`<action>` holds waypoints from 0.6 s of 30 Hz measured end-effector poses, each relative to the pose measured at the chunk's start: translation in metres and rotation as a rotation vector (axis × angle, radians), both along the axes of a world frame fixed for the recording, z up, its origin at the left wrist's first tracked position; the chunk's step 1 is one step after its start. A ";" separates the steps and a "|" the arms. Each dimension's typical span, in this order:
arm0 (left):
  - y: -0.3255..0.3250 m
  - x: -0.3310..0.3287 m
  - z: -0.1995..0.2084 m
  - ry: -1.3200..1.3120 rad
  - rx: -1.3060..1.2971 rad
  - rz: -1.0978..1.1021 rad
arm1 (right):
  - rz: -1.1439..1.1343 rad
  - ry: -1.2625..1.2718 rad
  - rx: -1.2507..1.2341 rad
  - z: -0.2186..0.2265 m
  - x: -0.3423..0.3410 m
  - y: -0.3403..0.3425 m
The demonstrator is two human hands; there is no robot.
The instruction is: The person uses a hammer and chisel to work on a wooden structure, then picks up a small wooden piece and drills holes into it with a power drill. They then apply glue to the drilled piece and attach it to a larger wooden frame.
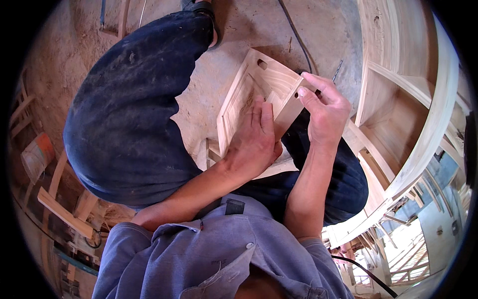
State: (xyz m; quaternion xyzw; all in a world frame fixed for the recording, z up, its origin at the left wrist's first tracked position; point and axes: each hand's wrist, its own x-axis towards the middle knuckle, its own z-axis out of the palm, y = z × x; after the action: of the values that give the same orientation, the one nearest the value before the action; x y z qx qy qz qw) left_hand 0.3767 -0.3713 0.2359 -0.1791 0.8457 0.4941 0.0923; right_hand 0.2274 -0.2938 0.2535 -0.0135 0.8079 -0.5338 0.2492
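A small pale wooden drawer-like box (289,113) is tilted between my bent legs. An oval slot pierces its far wall. My left hand (254,132) grips the box's near right side wall, with fingers reaching inside. The left thumb is mostly hidden. My right hand (326,107) pinches the box's right corner between thumb and forefinger. A small dark hole shows beside the thumb tip. Whether a tiny piece also sits between those fingertips, I cannot tell. Just beyond the right hand, a thin metal drill bit (338,71) points away; whatever holds it is hidden.
On the right stands a large pale wooden cabinet frame (393,82) with open compartments. A black cable (294,30) crosses the concrete floor (328,25) beyond the box. Wood offcuts (64,212) and an orange-and-white container (37,157) lie at the left.
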 end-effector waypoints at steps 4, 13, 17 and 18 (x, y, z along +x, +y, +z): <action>0.001 0.001 -0.001 0.012 0.013 0.016 | -0.006 -0.007 -0.017 0.000 0.000 -0.001; 0.001 0.005 -0.005 0.063 0.037 0.033 | -0.007 0.057 -0.025 -0.001 0.002 -0.006; 0.002 0.006 -0.005 0.053 0.050 0.044 | 0.007 0.083 -0.003 -0.002 0.002 -0.005; 0.002 0.006 -0.004 0.045 0.056 0.044 | 0.017 0.094 0.012 -0.002 0.002 -0.005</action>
State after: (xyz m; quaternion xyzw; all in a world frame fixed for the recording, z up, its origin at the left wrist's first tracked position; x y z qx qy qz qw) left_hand 0.3825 -0.3694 0.2315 -0.1841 0.8293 0.5233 0.0673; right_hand 0.2290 -0.2983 0.2518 -0.0438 0.8219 -0.5255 0.2154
